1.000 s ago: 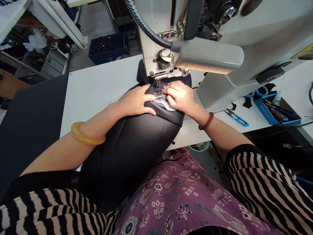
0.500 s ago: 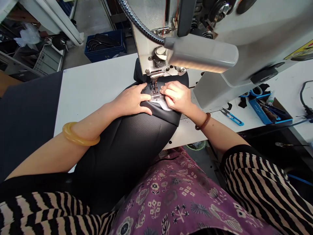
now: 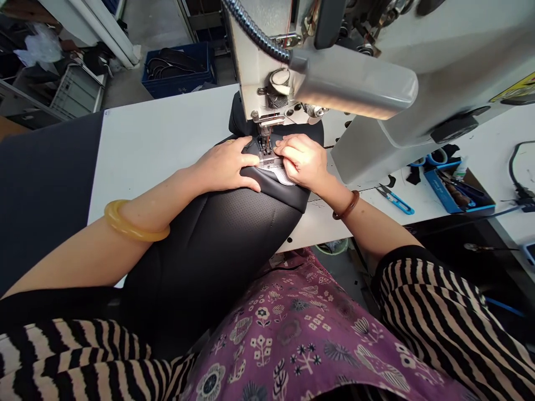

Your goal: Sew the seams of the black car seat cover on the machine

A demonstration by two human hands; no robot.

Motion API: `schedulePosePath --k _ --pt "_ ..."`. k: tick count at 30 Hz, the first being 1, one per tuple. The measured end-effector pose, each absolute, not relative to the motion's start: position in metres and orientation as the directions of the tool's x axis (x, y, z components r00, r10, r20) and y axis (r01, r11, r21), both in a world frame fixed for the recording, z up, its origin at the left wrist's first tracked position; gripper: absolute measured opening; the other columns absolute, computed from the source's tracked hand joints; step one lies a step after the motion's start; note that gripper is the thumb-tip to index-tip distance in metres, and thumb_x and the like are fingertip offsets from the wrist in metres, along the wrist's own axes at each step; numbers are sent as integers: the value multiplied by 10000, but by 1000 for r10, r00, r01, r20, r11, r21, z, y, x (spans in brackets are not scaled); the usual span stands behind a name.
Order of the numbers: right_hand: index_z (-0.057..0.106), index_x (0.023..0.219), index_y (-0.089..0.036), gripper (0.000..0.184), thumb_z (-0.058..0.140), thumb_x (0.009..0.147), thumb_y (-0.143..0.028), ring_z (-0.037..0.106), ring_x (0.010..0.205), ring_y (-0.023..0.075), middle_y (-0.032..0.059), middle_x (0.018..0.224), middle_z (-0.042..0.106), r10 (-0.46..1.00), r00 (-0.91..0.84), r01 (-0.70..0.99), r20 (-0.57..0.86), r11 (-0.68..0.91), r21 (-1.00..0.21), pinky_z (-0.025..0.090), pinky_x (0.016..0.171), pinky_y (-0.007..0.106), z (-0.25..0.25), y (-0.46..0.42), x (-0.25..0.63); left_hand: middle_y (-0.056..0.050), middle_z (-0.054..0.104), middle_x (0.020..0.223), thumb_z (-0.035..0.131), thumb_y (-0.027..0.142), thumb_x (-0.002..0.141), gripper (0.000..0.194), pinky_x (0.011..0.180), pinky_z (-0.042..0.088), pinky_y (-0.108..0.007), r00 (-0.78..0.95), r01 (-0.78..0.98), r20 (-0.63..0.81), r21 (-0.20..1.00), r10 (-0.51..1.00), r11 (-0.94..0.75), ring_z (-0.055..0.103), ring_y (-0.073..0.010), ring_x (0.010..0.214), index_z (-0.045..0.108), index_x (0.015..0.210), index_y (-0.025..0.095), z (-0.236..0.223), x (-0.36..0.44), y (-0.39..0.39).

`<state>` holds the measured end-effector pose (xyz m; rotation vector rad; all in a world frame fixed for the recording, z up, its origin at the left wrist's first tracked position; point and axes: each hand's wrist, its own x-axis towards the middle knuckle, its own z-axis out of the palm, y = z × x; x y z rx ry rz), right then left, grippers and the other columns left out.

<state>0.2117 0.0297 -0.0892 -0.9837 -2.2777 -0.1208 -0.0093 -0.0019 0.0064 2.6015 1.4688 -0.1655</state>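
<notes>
A black leather cover, partly perforated and seamed, like a seat cover, drapes from the sewing machine down toward my lap. My left hand lies on it left of the presser foot, fingers spread and thumb apart. On the other side of the foot, my right hand is closed, its thumb and fingers pinching the cover near its pale grey backing. Red thread runs down to the needle area. The fingertips of both hands are close beside the metal plate under the foot.
The machine's grey lamp juts over the right hand. Blue thread snips lie on the white table, near a blue box of tools. A blue crate of dark pieces stands on the floor beyond.
The view has shifted slightly, moving the machine head a little right and up in the picture. Both hands keep nearly the same places on the cover beside the presser foot.
</notes>
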Motion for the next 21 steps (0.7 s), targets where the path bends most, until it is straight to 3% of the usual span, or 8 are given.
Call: schedulePosePath --k 11,16,21 --pt "700 1065 -190 352 386 905 -187 602 1132 220 75 1112 707 650 -493 690 578 697 -196 487 969 389 -88 27 211 -6 379 1549 697 604 765 467 1117 420 -471 503 864 -177 63 846 -500 460 -342 1356 723 1127 311 5 -9 -4" --pt "691 1101 -186 392 368 883 -149 579 1207 234 94 1164 692 697 -483 699 531 671 -246 493 996 406 -80 26 209 -50 363 1563 721 574 763 510 1123 411 -516 502 864 -182 72 845 -498 445 -381 1364 698 1184 287 7 -8 3" --pt "691 1081 -189 393 356 882 -139 578 1217 229 80 1158 696 679 -501 684 536 691 -236 485 1034 419 -78 26 209 -191 268 1598 593 360 913 562 1104 298 -718 622 782 -64 -12 781 -623 240 -488 1456 476 1453 256 9 0 -74"
